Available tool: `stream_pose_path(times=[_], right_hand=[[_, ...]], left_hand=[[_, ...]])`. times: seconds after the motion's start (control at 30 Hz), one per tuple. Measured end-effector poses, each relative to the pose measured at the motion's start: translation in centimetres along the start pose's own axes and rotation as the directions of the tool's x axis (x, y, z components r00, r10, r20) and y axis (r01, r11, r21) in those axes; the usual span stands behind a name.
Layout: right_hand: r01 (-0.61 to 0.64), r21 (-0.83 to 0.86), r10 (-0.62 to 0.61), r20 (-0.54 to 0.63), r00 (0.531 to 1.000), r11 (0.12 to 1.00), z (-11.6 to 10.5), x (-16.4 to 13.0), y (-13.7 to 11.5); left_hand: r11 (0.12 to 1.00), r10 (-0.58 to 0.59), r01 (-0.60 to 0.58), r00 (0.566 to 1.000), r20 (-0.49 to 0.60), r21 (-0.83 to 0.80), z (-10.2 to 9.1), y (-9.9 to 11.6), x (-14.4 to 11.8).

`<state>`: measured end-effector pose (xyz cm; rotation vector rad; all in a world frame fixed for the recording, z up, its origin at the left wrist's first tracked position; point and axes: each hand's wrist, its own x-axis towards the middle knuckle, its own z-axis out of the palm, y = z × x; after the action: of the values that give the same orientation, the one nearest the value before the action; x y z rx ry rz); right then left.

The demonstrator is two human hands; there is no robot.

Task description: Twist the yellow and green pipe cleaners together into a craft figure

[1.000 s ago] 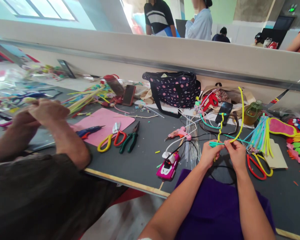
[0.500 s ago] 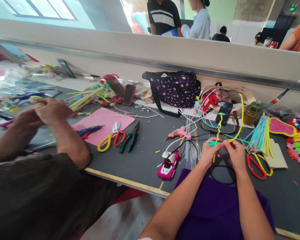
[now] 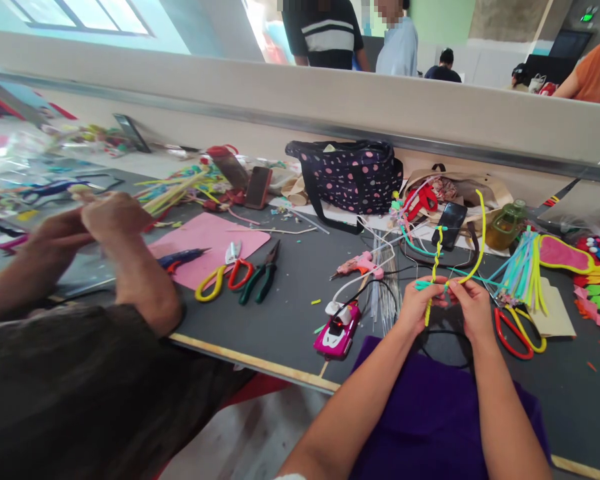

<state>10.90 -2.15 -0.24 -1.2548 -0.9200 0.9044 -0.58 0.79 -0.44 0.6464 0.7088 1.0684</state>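
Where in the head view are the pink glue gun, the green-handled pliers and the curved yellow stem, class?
Pink glue gun (image 3: 361,262): head view, on its body.
Green-handled pliers (image 3: 269,269): head view, near the pivot.
Curved yellow stem (image 3: 484,230): head view, midway along its curve.

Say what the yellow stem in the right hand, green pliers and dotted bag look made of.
Yellow stem: perhaps fuzzy fibre on wire, matte; it stands curved from the right hand. Green pliers: dark, slender tips suggest metal; smooth handles, perhaps plastic. Dotted bag: apparently fabric, matte; its top slumps.
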Motion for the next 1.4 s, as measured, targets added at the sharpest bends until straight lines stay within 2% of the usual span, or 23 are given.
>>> stream_pose_path(times=[0.3,0.47,0.53,0.6,0.67,0.7,0.77,0.8,0.83,0.9,1.03,1.17,1.27,1.4], right_hand=[[-0.021,0.087,0.022,-0.004,1.0,0.996,0.2,0.0,0.1],[-0.003,0.071,0.006,-0.036,0.999,0.997,0.2,0.1,0.2],[0.015,0.064,-0.01,-0.064,0.998,0.998,0.0,0.2,0.2],[0.038,0.072,-0.031,-0.092,0.995,0.997,-0.1,0.3,0.1],[0.064,0.082,-0.055,-0.113,0.992,0.995,-0.2,0.4,0.0],[0.075,0.085,-0.064,-0.121,0.991,0.994,-0.3,0.4,0.0],[0.092,0.089,-0.08,-0.134,0.988,0.992,-0.3,0.4,-0.1],[0.101,0.092,-0.087,-0.139,0.986,0.991,-0.3,0.5,-0.1],[0.11,0.096,-0.095,-0.142,0.985,0.989,-0.3,0.4,-0.1],[0.127,0.102,-0.111,-0.147,0.983,0.987,-0.3,0.4,0.0],[0.147,0.109,-0.131,-0.14,0.981,0.983,-0.3,0.3,0.3],[0.149,0.126,-0.132,-0.129,0.983,0.981,-0.3,0.3,1.0],[0.155,0.135,-0.135,-0.145,0.98,0.979,-0.3,0.4,1.7],[0.164,0.18,-0.137,-0.154,0.979,0.97,-0.3,0.5,2.3]], left_hand=[[0.991,-0.115,0.119,0.991,0.072,-0.066,-0.4,-0.1,0.4],[0.989,-0.118,0.128,0.986,0.117,-0.079,-0.5,0.0,0.4],[0.992,-0.098,0.107,0.987,0.124,-0.068,-0.4,-0.1,0.4],[0.998,-0.047,0.051,0.995,0.086,-0.041,-0.4,-0.2,0.5],[0.998,0.069,-0.069,0.997,-0.027,0.009,-0.3,-0.2,0.4],[0.986,0.162,-0.157,0.982,-0.099,0.054,-0.3,-0.2,0.4],[0.917,0.382,-0.343,0.901,-0.205,0.201,-0.3,0.0,0.0],[0.861,0.484,-0.417,0.849,-0.213,0.292,-0.3,0.0,-0.2],[0.797,0.564,-0.47,0.804,-0.189,0.379,-0.3,0.1,-0.5],[0.684,0.643,-0.526,0.761,-0.079,0.505,-0.1,0.2,-1.0],[0.547,0.635,-0.595,0.753,0.172,0.589,0.3,-0.2,-1.5],[0.366,0.62,-0.666,0.695,0.363,0.65,0.4,-1.0,-1.1],[0.246,0.638,-0.689,0.645,0.421,0.682,0.0,-1.7,-0.5],[0.141,0.684,-0.699,0.581,0.442,0.701,-0.5,-2.2,0.1]])
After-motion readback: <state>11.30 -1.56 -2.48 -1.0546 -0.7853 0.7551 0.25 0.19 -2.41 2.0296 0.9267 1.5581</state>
